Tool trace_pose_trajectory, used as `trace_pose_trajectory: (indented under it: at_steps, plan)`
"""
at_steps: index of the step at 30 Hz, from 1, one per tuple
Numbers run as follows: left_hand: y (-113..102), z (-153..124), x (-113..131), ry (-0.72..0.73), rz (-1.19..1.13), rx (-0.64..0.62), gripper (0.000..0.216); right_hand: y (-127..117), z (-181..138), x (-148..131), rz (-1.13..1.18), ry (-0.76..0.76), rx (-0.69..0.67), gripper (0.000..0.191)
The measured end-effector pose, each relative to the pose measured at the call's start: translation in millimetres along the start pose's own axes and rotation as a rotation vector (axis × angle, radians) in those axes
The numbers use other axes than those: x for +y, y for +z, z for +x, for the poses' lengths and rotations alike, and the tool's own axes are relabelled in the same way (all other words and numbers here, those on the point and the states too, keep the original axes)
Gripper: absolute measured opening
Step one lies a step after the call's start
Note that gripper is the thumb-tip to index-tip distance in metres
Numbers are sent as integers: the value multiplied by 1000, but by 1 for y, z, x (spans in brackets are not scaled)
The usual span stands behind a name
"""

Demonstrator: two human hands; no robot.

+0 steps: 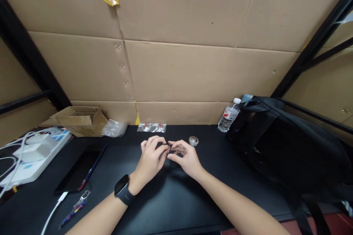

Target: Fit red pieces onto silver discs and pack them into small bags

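Note:
Over the middle of the black tabletop, my left hand (151, 156) and my right hand (189, 158) meet with curled fingers. Between their fingertips is a small thin piece with red bits (169, 148), seen edge-on and mostly covered; its kind cannot be made out. My left thumb and fingers pinch it from the left. The right thumb and forefinger close on it from the other side. A small round metallic item (193, 141) lies just beyond my right hand. Past my left hand, a clear packet (151, 127) with round, partly red pieces rests by the cardboard wall.
At left are a white power strip (35, 158) with cables, a phone (81, 167), a keychain (74, 211), an open cardboard box (79, 121) and a crumpled plastic bag (114, 128). A water bottle (228, 115) and a black backpack (292, 147) stand at right.

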State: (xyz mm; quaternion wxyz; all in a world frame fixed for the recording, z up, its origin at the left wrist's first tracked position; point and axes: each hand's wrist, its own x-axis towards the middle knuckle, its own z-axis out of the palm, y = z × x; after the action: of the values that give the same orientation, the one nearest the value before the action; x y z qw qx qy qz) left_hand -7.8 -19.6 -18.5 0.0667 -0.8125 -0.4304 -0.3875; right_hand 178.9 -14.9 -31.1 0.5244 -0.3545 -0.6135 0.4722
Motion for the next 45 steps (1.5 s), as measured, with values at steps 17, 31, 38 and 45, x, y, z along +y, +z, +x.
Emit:
trace_pose_trajectory:
  at_steps: [17,31,38,45]
  plan:
    - [-3,1,-1,-43,-87,-61,16,-15,3,-26,-437,-191,-197,17]
    - [-5,6,2,-81,-297,-229,39,-12,4,-18,-383,-199,-139,12]
    - [-4,9,-1,-157,-298,-216,39,-17,7,-25,-426,-234,-79,12]
    - [-11,10,-28,-64,-282,-372,73,-33,12,-26,-647,-280,-134,13]
